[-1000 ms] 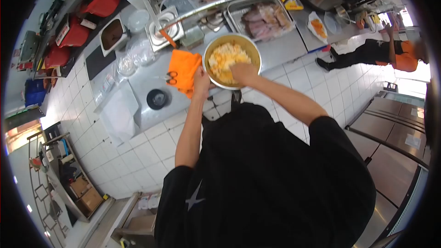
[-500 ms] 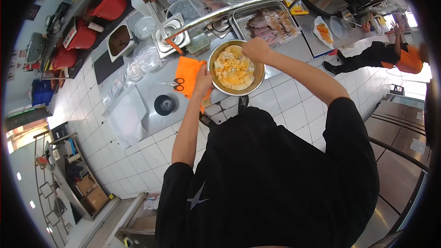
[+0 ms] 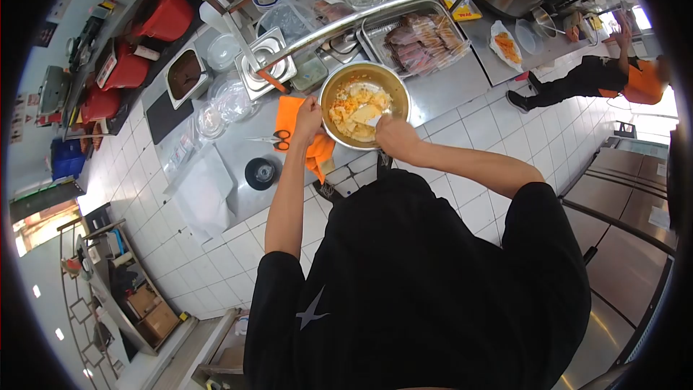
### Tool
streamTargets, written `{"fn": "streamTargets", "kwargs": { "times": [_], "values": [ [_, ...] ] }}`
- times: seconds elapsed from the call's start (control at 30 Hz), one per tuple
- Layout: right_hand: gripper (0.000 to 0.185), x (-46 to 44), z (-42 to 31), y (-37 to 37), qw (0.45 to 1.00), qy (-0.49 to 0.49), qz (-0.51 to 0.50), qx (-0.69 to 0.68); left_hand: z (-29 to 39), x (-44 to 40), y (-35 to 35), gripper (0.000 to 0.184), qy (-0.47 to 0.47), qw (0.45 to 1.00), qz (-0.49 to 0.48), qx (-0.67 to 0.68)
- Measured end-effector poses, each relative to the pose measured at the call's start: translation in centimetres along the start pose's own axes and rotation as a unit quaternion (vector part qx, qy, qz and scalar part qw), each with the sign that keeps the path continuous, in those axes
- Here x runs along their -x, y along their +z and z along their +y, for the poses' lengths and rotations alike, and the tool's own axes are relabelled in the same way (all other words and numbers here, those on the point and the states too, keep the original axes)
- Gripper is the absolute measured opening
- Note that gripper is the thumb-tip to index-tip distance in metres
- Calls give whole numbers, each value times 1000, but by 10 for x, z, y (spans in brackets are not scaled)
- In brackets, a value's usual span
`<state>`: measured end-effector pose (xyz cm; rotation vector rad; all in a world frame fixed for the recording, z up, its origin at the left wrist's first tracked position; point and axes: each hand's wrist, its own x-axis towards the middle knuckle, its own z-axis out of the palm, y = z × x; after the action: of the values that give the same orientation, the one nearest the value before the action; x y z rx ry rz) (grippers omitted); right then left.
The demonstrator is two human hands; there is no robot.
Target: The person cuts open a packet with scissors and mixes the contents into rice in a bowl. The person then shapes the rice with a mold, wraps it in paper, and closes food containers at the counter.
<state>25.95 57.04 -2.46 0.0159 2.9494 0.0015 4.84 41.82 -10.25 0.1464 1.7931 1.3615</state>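
A metal mixing bowl [image 3: 402,87] holds a lumpy pale-yellow mash [image 3: 354,110] with orange bits in it. My left hand [image 3: 309,117] grips the bowl's left rim. Over the near right rim, my right hand [image 3: 395,137] is closed around a spatula [image 3: 369,116]; its pale blade rests in the mash and its handle is mostly hidden by my fingers. An orange cloth [image 3: 319,154] lies under and beside my left hand. Left of that wrist are scissors with black handles [image 3: 281,139], and a small black bowl [image 3: 260,172] stands nearer to me.
Behind the bowl, a metal tray of wrapped meat [image 3: 426,43] stands beneath a metal shelf rail [image 3: 361,18]. White paper sheets [image 3: 202,191] and plastic lids [image 3: 232,100] lie on the left. At far right, a person in orange and black [image 3: 628,79] stands by the counter.
My right hand has moved from the bowl's far right side to its near right rim, drawing the spatula through the mash. The bowl has tilted and shifted slightly left; my left hand stays on its rim.
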Motion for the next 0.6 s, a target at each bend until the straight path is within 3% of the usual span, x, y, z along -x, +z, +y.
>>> {"fn": "streamTargets", "kwargs": {
  "times": [0.1, 0.13, 0.23, 0.33, 0.4, 0.47, 0.6],
  "values": [
    [15, 15, -14, -49, 996, 15, -78, -27, 9, 10, 4, 7, 6, 1000, 9, 21],
    [15, 14, -16, -30, 997, -28, -65, -32, 11, 11, 7, 8, 15, 1000, 23, 10],
    [16, -7, -26, -6, 999, 13, -44, -24, 16, 22, 6, 13, -27, 999, -1, 25],
    [16, -23, 16, -58, 992, 54, -98, -53, 3, 17, 7, 10, 79, 996, 34, -34],
    [17, -40, 56, -85, 988, 102, -112, -15, 9, 13, 9, 12, 78, 995, 37, -50],
    [19, -68, 92, -68, 991, 89, -94, 20, 4, 7, 11, 14, 92, 993, 27, -75],
    [20, -125, 101, -44, 993, -59, -98, -37, -2, -36, 1, 14, 146, 980, -12, -133]
  ]
}}
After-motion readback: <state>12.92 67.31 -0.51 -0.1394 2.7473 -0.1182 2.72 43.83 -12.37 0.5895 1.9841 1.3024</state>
